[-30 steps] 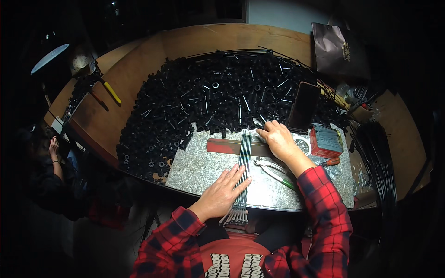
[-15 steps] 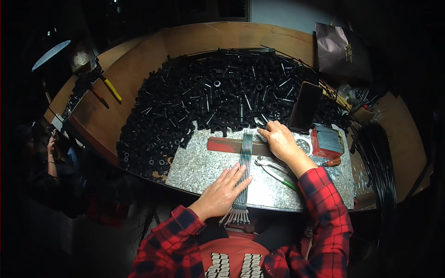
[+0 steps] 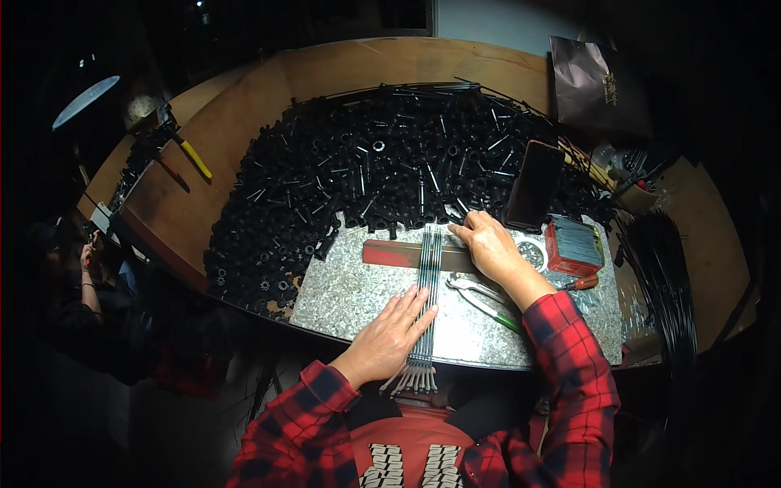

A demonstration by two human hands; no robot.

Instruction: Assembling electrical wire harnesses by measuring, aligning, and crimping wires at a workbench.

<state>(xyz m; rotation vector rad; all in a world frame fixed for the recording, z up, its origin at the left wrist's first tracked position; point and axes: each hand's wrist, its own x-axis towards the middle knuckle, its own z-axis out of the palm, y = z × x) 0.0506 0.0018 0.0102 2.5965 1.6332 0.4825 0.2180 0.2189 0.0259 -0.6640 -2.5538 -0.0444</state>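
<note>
My left hand [image 3: 392, 332] lies flat with its fingers stretched out, touching the left side of a row of thin dark rods [image 3: 431, 281]. The rods lie side by side, pale-tipped at the near end, which hangs over the board's front edge. Under their far part is a red and dark bar [image 3: 392, 253], lying crosswise. My right hand [image 3: 489, 246] is curled just right of the rods' far ends, at the edge of a heap of small black tubular parts [image 3: 366, 163]. Its fingertips are pinched together, and anything between them is too small to make out.
Green-handled pliers [image 3: 482, 301], a round dish of small parts [image 3: 533, 254], a red box [image 3: 574, 248] and an orange-handled tool [image 3: 582, 283] lie right on the speckled board [image 3: 342, 297]. A phone [image 3: 534, 185] stands behind. Long black rods [image 3: 663, 276] lie far right. Another person's hand [image 3: 91, 252] shows far left.
The rods have shifted slightly left, and small gaps now show between some of them. Both my hands stay in nearly the same place.
</note>
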